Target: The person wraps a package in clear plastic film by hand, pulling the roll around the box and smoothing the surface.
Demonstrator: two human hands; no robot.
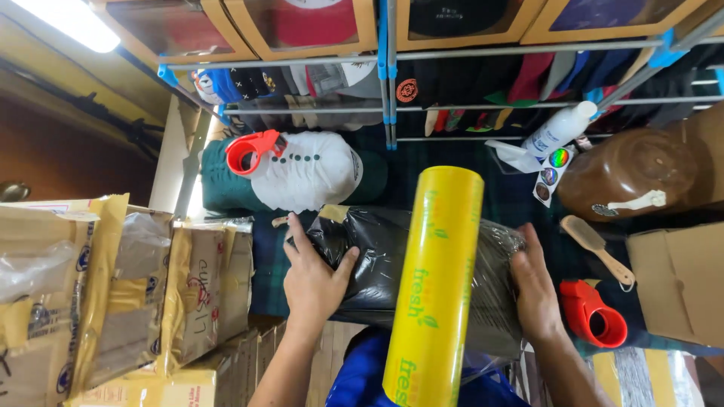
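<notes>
A black plastic-wrapped parcel [392, 264] is lying at the centre of the view on a dark green plaid tabletop [483, 188], and both of the person's hands are holding it. The left hand [313, 279] is pressing on the parcel's 9 o'clock end, palm down, fingers [298, 237] spread and curling over the far corner, thumb lying across the top. The right hand [535, 290] is cupping the 3 o'clock end with fingers flat along the side. Neither hand is closing into a fist; both are bracing the parcel from opposite ends.

The wrapping is looking glossy and wrinkled, so it is probably slippery and thin. The block shape is suggesting something soft or boxed inside and fairly light. Holding it at both short ends, as the hands are doing, seems the surest grip.

A yellow roll of cling film [434, 286] is crossing over the parcel from 6 o'clock, its near end resting against the person's blue clothing.

At 11 o'clock a white and green cap [309, 173] is lying beside a red tape dispenser [253, 151]. At 4 o'clock a second red tape dispenser [596, 313] is sitting near a wooden brush [599, 249]. At 2 o'clock are standing a white bottle [562, 128] and a brown cap [626, 173]. Cardboard boxes [113, 294] are stacked at 8 o'clock. Shelves of caps [467, 83] are running along 12 o'clock.
</notes>
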